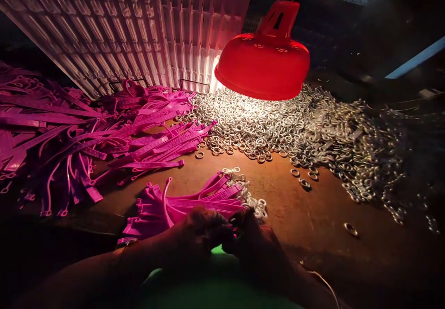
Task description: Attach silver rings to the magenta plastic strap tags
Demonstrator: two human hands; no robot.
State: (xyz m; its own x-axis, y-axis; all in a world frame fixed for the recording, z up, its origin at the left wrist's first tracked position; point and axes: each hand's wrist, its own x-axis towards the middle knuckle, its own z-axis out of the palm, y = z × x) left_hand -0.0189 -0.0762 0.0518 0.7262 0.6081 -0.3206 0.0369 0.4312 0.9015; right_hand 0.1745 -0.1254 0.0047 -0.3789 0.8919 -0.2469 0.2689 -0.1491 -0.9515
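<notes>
Hands: two, dark against the glow at the near edge of the table (313, 216). The left hand (203, 228) and the right hand (252, 237) meet fingertip to fingertip, both curled narrow around something small; what they pinch is too dark to tell.

Bundle: one fan of pink plastic straps (184, 202) lies just beyond the knuckles, touching the hands. Its long axis runs left to right, wide ends to the left, narrow ends pointing right and slightly away, where a small cluster of metal rings (255, 204) hangs on the tips.

Green object: one patch of green (215, 290) shows below the wrists, its shape unclear.

Stray rings: roughly five loose rings (304, 179) lie singly on the bare brown surface to the right.

Loose straps: one sprawling heap of pink straps (69, 133), too many to count, covers the left half of the table, pointing every way.

Ring pile: one broad mound of silver rings (313, 128), uncountable, spreads across the middle and right.

Lamp: one red shade (264, 63) hangs low over the mound, lighting it.

Backdrop: one ribbed white panel (139, 26) leans behind the straps.
</notes>
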